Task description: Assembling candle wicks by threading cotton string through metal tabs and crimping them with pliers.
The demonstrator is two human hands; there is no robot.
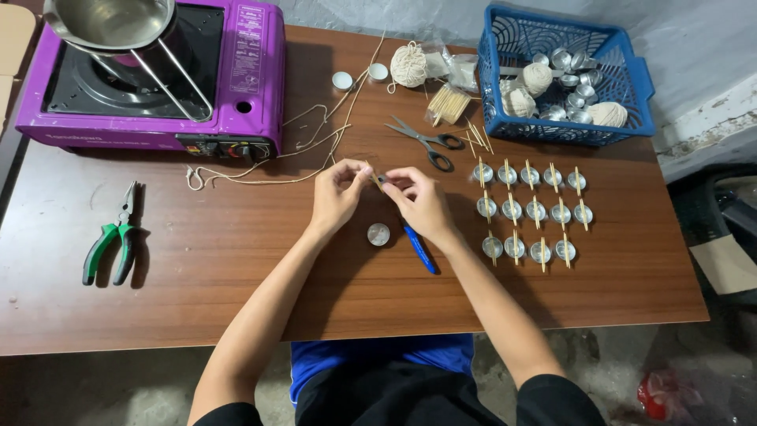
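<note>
Pinched between the fingertips of left hand (337, 197) and right hand (419, 201) — a thin stick (372, 173), mostly covered, too small to make out. Partly hidden under the right wrist — a blue pen (420, 252). Cut off by the top edge: metal pot (110, 22). Jumbled, indistinct inside the blue basket (493, 95): small metal cups (572, 83).

Our hands at the table's middle

Between our left hand (337, 197) and right hand (422, 203) we pinch a stick (374, 175); a cup (378, 234) sits just below them, scissors (426, 142) behind, pliers (114, 243) far left, cup rows (530, 213) right.
</note>
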